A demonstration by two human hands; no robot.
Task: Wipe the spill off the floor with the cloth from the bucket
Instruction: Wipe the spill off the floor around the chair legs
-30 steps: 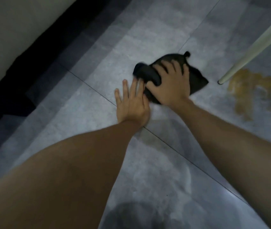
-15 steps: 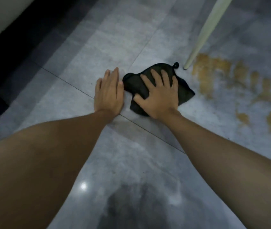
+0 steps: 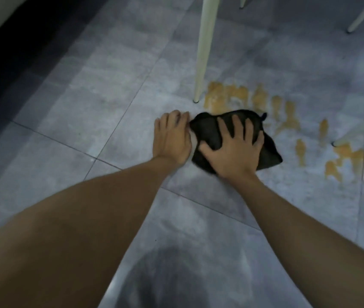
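A black cloth (image 3: pixel 207 127) lies flat on the grey tiled floor, and my right hand (image 3: pixel 234 150) presses down on it with fingers spread. The cloth's far edge touches the near edge of the orange-brown spill (image 3: pixel 227 97), which runs in patches to the right, down to a second cluster (image 3: pixel 354 163). My left hand (image 3: pixel 172 138) rests palm down on the bare tile just left of the cloth, fingertips curled, holding nothing. The bucket is out of view.
A cream chair leg (image 3: pixel 203 52) stands on the floor just beyond the cloth, at the spill's left end. Another leg (image 3: pixel 363 15) shows top right and a blurred pale foot (image 3: pixel 358 134) at the right. A dark gap under pale furniture (image 3: pixel 10 52) runs along the left.
My right hand has slid the cloth to the right, from left of the chair leg to the edge of the spill. My left hand has followed along the floor beside it.
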